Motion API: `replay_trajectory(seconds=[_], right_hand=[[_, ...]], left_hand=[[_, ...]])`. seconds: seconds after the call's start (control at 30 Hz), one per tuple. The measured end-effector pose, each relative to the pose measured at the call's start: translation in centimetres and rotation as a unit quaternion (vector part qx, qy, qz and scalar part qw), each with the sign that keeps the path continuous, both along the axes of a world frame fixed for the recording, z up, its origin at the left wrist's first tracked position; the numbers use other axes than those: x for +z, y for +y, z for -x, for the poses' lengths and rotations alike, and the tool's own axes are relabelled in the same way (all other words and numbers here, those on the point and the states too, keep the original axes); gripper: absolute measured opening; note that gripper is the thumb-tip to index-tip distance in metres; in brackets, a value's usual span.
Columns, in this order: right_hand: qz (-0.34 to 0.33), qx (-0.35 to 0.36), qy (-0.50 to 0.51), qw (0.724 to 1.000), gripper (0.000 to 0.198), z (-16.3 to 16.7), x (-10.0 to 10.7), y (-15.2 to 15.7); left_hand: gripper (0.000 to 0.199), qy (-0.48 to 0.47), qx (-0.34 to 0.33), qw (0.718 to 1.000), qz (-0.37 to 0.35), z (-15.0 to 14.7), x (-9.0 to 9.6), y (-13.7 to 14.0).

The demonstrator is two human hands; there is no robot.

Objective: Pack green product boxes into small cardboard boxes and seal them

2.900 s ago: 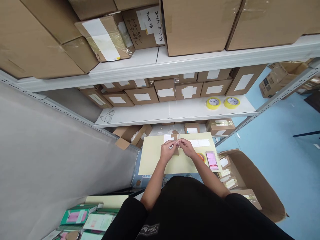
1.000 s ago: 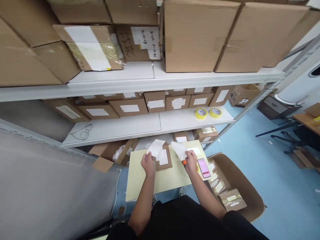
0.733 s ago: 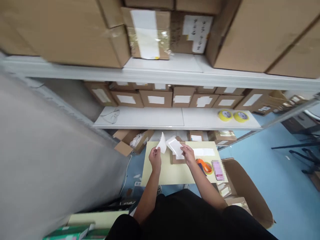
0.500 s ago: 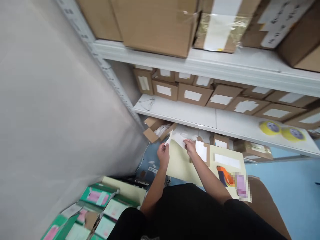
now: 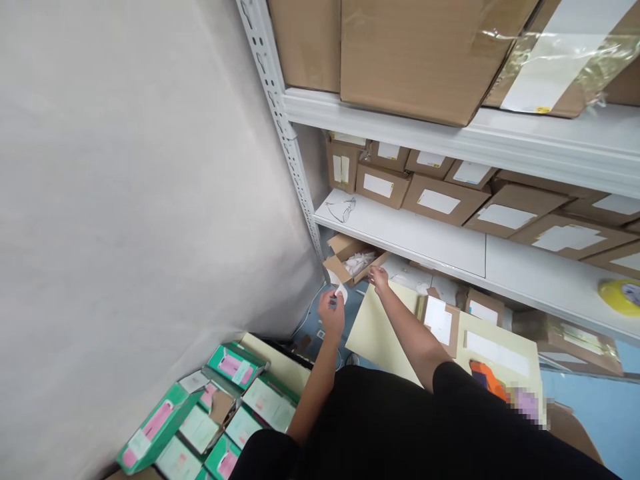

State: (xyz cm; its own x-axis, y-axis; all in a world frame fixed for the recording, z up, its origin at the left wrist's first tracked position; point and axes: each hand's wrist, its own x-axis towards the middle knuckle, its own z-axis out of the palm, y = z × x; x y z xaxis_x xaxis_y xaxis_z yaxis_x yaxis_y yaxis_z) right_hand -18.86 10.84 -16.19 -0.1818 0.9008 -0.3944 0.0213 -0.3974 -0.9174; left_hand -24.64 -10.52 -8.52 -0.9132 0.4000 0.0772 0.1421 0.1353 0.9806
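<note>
My left hand (image 5: 331, 313) is closed on a white piece of paper (image 5: 341, 292), which curls up from the fingertips. My right hand (image 5: 379, 277) is held by the near right edge of an open cardboard box (image 5: 338, 269), its fingers drawn together. Whether something small is between them I cannot make out. Crumpled white paper (image 5: 359, 263) fills part of that box. Below my right forearm lies a pale yellow tabletop (image 5: 377, 330), bearing a small cardboard box with a white label (image 5: 440, 321) and a long white strip (image 5: 497, 353).
Glasses (image 5: 343, 209) lie on the white shelf (image 5: 415, 233), with labelled cardboard boxes (image 5: 439, 200) behind and a yellow tape roll (image 5: 620, 297) at right. An orange and dark item (image 5: 487, 380) sits on the table. Green and pink boxes (image 5: 233, 367) stand lower left, beside the wall (image 5: 150, 200).
The view has swung left. My right hand has moved from over the tabletop to the open box's edge, and the white sheet it held no longer shows there. My left hand still holds paper.
</note>
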Motion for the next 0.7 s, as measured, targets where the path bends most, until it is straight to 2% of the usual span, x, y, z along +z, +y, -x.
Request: replay_trajectory(seconds=[0.07,0.13,0.2,0.27,0.4,0.5,0.57,0.6,0.7], right_hand=[[0.041,0.022,0.022,0.999,0.031,-2.2,0.6,-1.4],[0.100,0.093,0.093,0.986,0.034,-5.2,1.6,-3.2],[0.104,0.120,0.137,0.978,0.039,-8.6,2.7,-5.1],[0.103,0.110,0.157,0.976,0.043,-11.9,3.9,-6.8],[0.083,0.006,0.143,0.986,0.041,-17.8,5.1,-8.5],[0.057,-0.107,0.093,0.988,0.037,-22.2,4.4,-8.6],[0.046,-0.170,0.077,0.981,0.037,-25.1,3.7,-8.6],[0.044,-0.190,0.076,0.978,0.038,-26.5,3.3,-8.7],[0.055,-0.215,0.074,0.972,0.038,-30.2,2.3,-9.0]], left_hand=[[0.025,0.023,-0.041,0.999,0.007,-0.5,-0.4,0.7],[0.021,0.057,-0.099,0.993,0.016,-1.3,-0.9,1.7],[0.017,0.101,-0.166,0.981,0.028,-2.6,-1.5,3.0],[0.013,0.145,-0.233,0.961,0.044,-4.5,-2.0,4.4],[0.010,0.209,-0.348,0.912,0.056,-9.5,-3.0,7.1],[0.009,0.233,-0.440,0.866,0.043,-13.5,-3.7,8.6],[0.020,0.221,-0.487,0.844,0.038,-15.9,-4.3,9.4],[0.023,0.198,-0.493,0.846,0.040,-16.9,-4.8,9.7],[0.022,0.056,-0.453,0.887,0.075,-19.7,-6.4,10.6]])
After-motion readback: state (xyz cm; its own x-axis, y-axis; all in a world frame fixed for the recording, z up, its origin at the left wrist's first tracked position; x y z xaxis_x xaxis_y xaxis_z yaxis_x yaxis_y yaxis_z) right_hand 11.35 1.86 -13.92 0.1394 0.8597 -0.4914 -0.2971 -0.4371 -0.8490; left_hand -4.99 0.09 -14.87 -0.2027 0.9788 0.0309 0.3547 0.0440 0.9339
